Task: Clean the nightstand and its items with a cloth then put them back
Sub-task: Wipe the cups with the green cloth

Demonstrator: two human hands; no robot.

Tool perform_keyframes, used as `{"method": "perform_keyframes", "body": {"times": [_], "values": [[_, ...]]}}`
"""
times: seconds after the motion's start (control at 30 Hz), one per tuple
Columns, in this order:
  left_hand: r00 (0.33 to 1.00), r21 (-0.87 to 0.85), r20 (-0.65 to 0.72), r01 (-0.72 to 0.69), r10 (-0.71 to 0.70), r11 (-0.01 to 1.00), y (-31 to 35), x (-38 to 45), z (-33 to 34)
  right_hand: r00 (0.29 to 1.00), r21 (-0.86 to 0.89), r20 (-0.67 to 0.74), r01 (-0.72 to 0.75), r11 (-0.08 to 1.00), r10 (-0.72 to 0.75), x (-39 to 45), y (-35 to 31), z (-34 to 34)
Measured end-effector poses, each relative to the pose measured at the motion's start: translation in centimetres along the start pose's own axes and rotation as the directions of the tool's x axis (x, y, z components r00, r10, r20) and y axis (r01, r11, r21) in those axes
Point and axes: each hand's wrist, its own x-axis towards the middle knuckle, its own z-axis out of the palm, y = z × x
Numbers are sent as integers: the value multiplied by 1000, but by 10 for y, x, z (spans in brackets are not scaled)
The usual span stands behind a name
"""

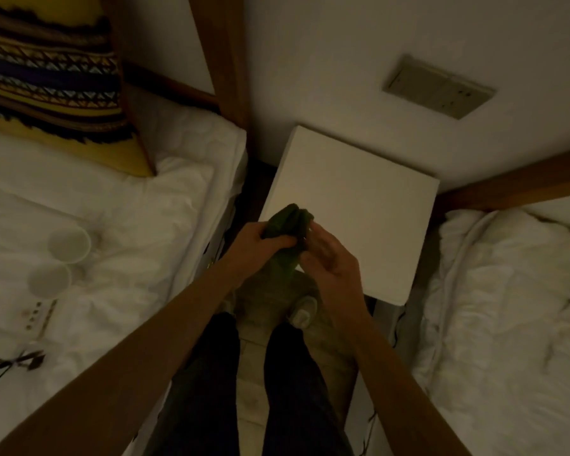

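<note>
Your left hand (264,233) and right hand (329,255) pinch the bunched green cloth (288,225) over the table's (352,205) 7 o'clock corner. It looks soft and light; grip it by the folds.

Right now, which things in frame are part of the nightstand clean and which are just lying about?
Part of the job:
- nightstand, top bare
- green cloth, held in both hands: left hand, right hand
- two white cups set on the left bed
- remote-like item below the cups, likely off the nightstand

Lying about:
- patterned pillow
- wall switch panel
- right bed's duvet
</note>
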Motion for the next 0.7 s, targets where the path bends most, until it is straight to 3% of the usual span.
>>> {"method": "perform_keyframes", "body": {"times": [0.07, 0.13, 0.3, 0.4, 0.6, 0.7], "values": [[999, 2, 28, -23, 23, 1000, 23, -14, 2, 997, -3, -57, 45, 999, -45, -4, -16, -14], [995, 14, 74, -75, 74, 997, 51, -30, 2, 1000, -32, -29, 8, 999, -9, -4, -38, -25], [973, -19, 127, -190, 191, 982, 135, -64, -15, 933, -239, 353, 17, 971, 71, 2, -94, -46], [959, 3, 86, -270, 268, 963, 185, -81, -28, 918, -245, 395, 134, 960, -28, 3, -139, -57], [934, -185, 21, -348, 357, 919, 259, -120, -34, 916, 129, 315, 217, 968, -247, -8, -217, -71], [902, -256, 55, -401, 427, 880, 275, -132, -33, 914, 262, 272, 231, 937, -301, -17, -252, -77]]}}
